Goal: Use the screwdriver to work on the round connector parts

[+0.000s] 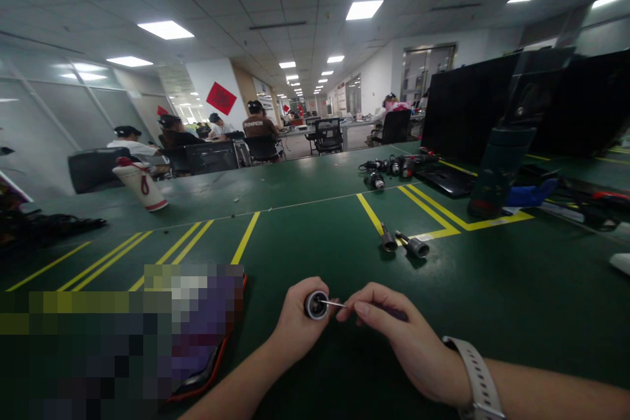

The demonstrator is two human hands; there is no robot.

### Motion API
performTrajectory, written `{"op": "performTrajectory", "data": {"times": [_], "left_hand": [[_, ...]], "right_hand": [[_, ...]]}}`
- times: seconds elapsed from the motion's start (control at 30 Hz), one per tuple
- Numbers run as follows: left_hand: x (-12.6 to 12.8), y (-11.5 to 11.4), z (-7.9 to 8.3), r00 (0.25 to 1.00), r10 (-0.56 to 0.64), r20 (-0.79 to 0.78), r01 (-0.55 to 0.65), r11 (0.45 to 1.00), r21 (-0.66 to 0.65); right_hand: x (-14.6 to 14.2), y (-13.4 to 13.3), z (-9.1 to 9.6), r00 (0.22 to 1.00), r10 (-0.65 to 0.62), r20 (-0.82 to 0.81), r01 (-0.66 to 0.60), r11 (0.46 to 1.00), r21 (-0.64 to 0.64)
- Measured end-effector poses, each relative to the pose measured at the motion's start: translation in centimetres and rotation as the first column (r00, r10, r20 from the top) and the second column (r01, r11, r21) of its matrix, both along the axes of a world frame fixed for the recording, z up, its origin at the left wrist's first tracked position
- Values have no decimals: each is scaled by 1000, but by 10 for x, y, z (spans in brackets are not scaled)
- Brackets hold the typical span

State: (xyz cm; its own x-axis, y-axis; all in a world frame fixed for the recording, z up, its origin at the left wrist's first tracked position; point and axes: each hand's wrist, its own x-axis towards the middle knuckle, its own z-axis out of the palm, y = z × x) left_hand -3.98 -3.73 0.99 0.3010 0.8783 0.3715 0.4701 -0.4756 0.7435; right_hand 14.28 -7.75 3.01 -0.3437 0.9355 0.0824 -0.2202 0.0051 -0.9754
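My left hand [295, 328] is closed around a short dark cylinder [312, 312], its round, silver-rimmed open end turned up toward me. The inside of the cylinder is too dark to make out. Between the thumb and fingers of my right hand [413, 341] is a small screwdriver [391, 310] with a dark handle. Its thin metal shaft points left, and the tip reaches into the cylinder's mouth. Beyond my hands, two dark cup-shaped parts with stems, one on the left [388, 240] and one on the right [418, 248], lie on the green table [315, 223].
A dark bottle [502, 174] stands at the right before black monitors [472, 108]. Several dark cylindrical parts [377, 180] lie farther back, beside a flat black object [445, 179]. At left are a white cup [142, 189] and a blurred-out, red-edged item [216, 367]. People sit beyond the table.
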Motion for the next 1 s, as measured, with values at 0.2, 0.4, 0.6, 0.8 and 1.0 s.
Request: {"op": "performTrajectory", "data": {"times": [0.2, 0.4, 0.6, 0.8, 1.0], "left_hand": [[0, 0, 0, 999, 31, -7, -31, 1000, 0], [1, 0, -1, 991, 90, -104, -89, 996, 16], [1, -1, 0, 991, 68, -112, -66, 998, 21], [1, 0, 0, 996, 52, -76, -51, 998, 25], [-1, -1, -2, 996, 58, -63, -57, 998, 30]], "right_hand": [[1, 0, 1, 1000, -17, 7, 17, 1000, -3], [-1, -2, 2, 995, -46, 88, 44, 998, 35], [-2, 2, 2, 999, -20, 48, 18, 1000, 22], [-1, 1, 0, 1000, -9, 0, 9, 1000, 9], [0, 1, 1, 1000, 3, 16, -4, 1000, 15]]}}
